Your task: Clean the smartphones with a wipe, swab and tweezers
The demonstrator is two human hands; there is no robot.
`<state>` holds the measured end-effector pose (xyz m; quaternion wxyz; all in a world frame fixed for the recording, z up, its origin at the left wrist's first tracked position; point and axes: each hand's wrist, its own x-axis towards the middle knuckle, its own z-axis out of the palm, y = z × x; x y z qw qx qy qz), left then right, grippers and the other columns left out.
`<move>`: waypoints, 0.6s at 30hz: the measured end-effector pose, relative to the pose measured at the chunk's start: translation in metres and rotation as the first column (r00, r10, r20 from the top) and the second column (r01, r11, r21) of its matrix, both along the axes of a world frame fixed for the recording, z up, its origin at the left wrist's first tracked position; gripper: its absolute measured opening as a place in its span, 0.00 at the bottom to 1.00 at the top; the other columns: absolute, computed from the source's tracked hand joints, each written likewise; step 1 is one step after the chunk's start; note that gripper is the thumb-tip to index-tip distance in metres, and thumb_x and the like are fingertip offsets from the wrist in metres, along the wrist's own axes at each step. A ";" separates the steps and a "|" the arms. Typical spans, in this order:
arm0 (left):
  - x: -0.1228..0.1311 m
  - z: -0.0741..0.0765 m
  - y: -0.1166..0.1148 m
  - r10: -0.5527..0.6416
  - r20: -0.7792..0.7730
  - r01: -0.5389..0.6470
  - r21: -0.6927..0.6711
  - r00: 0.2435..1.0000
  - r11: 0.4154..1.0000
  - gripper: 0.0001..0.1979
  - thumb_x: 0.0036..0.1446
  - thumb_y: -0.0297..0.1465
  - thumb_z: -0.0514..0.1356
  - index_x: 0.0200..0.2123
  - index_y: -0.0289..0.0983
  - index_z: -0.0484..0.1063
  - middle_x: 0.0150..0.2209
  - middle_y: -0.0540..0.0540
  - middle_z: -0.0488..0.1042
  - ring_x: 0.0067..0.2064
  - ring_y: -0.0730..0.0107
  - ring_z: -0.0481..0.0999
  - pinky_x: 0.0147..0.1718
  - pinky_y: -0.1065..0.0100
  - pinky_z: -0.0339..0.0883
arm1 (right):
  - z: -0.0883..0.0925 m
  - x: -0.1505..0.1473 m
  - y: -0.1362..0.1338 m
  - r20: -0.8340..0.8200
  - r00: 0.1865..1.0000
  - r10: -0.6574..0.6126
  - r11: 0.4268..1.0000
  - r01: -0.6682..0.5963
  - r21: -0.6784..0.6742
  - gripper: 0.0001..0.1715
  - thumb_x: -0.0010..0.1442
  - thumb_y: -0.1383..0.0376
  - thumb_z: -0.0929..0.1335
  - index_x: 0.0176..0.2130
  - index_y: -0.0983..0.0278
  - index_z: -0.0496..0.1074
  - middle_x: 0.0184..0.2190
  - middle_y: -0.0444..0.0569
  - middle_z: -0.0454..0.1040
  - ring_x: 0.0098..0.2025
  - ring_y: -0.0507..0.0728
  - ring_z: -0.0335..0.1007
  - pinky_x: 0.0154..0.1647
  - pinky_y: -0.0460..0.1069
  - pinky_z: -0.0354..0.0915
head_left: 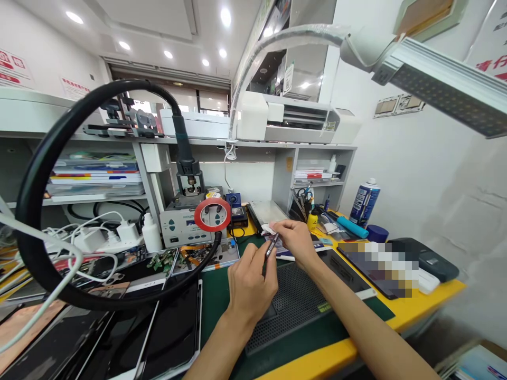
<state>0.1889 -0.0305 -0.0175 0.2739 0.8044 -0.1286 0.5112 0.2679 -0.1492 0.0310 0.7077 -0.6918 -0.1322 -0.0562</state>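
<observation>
In the middle of the head view, my left hand (pixel 250 279) is closed around a slim, dark pen-shaped tool (pixel 271 246) with pale markings, tilted up and away from me. I cannot make out its exact kind. My right hand (pixel 297 241) pinches a crumpled white tissue (pixel 268 229) at the tool's far end, and its fingers hide that tip. Both hands are above a dark perforated mat (pixel 295 298), which lies on a green work mat (pixel 285 356).
A black hose (pixel 29 211) loops on the left around a rework station (pixel 180 224) with a red tape roll (pixel 224 215). Tablet screens (pixel 174 322) lie front left. On the right are a phone-like black panel (pixel 368 269), a spray can (pixel 364 203) and a yellow bottle (pixel 312 220). A lamp (pixel 447 84) hangs overhead.
</observation>
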 end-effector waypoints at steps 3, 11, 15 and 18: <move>-0.001 0.009 0.004 -0.057 -0.035 0.051 -0.160 0.998 0.986 0.09 0.64 0.30 0.56 0.42 0.36 0.75 0.26 0.50 0.62 0.26 0.74 0.63 0.26 0.71 0.57 | -0.001 0.004 -0.001 -0.097 0.994 0.058 0.997 -0.052 0.061 0.18 0.48 0.54 0.74 0.23 0.66 0.71 0.16 0.39 0.59 0.17 0.46 0.47 0.16 0.44 0.45; 0.003 0.022 0.025 -0.129 -0.117 0.048 -0.533 0.985 0.845 0.23 0.62 0.37 0.58 0.19 0.37 0.54 0.21 0.54 0.52 0.23 0.77 0.55 0.24 0.71 0.52 | -0.001 0.002 -0.004 -0.116 0.947 0.301 0.953 -0.296 0.058 0.20 0.48 0.53 0.75 0.31 0.67 0.73 0.17 0.38 0.58 0.18 0.46 0.48 0.16 0.42 0.46; 0.007 0.021 0.029 -0.329 -0.129 0.102 -0.792 0.935 0.602 0.25 0.57 0.43 0.61 0.18 0.38 0.52 0.19 0.56 0.48 0.21 0.79 0.51 0.19 0.73 0.48 | 0.001 -0.001 -0.010 -0.098 0.877 0.470 0.870 -0.479 -0.118 0.23 0.50 0.50 0.74 0.29 0.68 0.73 0.16 0.37 0.54 0.18 0.45 0.44 0.17 0.43 0.44; 0.007 0.024 0.028 -0.480 -0.067 0.123 -0.927 0.875 0.355 0.24 0.52 0.45 0.65 0.19 0.37 0.57 0.18 0.57 0.47 0.19 0.81 0.48 0.16 0.75 0.45 | 0.006 -0.002 -0.016 -0.132 0.835 0.534 0.807 -0.550 -0.216 0.24 0.50 0.49 0.74 0.26 0.68 0.71 0.16 0.37 0.53 0.18 0.45 0.43 0.17 0.44 0.42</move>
